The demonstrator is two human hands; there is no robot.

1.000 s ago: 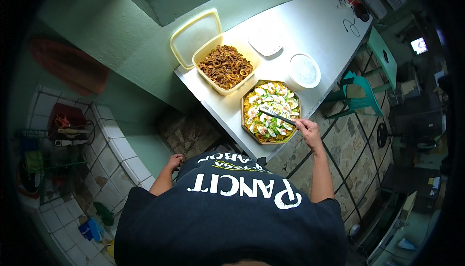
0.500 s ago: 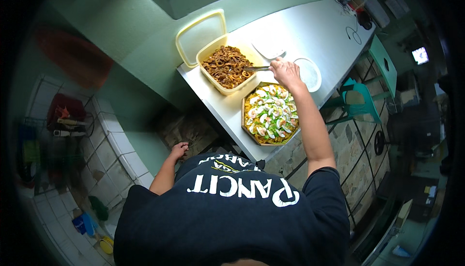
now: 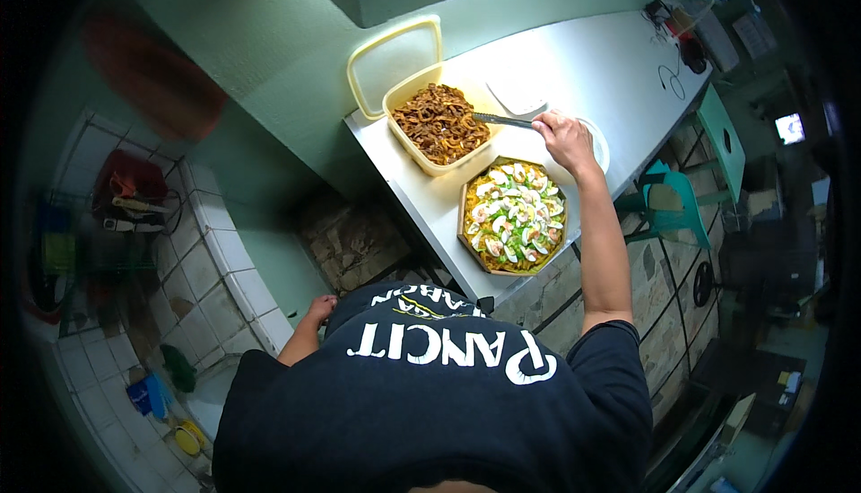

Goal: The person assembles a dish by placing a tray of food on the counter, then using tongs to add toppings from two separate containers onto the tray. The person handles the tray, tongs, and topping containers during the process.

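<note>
My right hand (image 3: 567,139) grips a pair of metal tongs (image 3: 504,120) over the white table. Their far end meets the dark brown saucy food strips (image 3: 441,125), some ring-shaped, in a pale yellow plastic container (image 3: 414,153). Nearer me is an octagonal tray (image 3: 462,215) of yellow noodles (image 3: 502,258), topped with egg slices and chopped greens. It lies below my right wrist, apart from it. My left hand (image 3: 321,306) hangs beside my body, off the table, fingers curled in and nothing visible in them. My shirt partly hides it.
A yellow-rimmed lid (image 3: 395,62) leans on the wall behind the container. A white lid (image 3: 517,98) lies on the table (image 3: 592,53), and a round pale lid (image 3: 599,148) is partly behind my hand. A green chair (image 3: 679,206) stands right; a tiled ledge (image 3: 235,255) runs left.
The whole view has shifted, moving the table and food slightly right in the picture. The tongs stay in my right hand at the container. My left hand has drawn closer to my body.
</note>
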